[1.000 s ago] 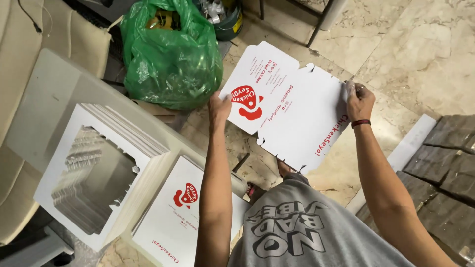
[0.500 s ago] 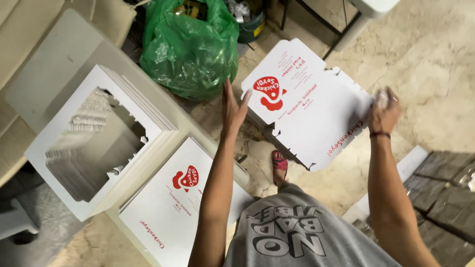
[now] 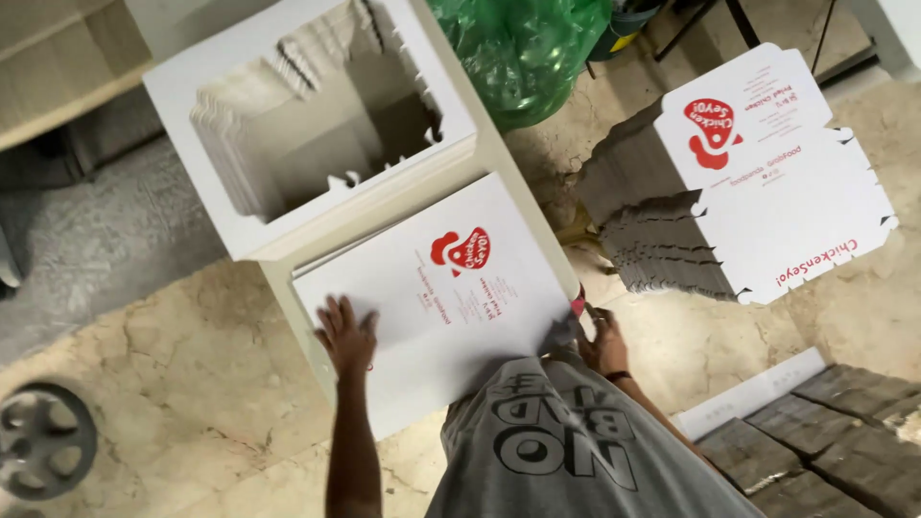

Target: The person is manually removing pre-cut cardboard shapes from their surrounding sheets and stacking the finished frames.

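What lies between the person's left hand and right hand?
In the head view, the printed flat white box sheet spans between the left hand and right hand; the grey shirt covers its near edge.

White printed cardboard sheet (image 3: 451, 288), flat, topping stack

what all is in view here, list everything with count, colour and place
printed card sheet: one, white with red logo, on the white table, centre
cut-out frame stack: one, white, upper left
die-cut box blank stack: one, white with red print, right
plastic bag: one, green, top centre
wheel: one, grey, lower left
paving blocks: several, grey, lower right
left hand: flat on the sheet
right hand: at the sheet's right edge
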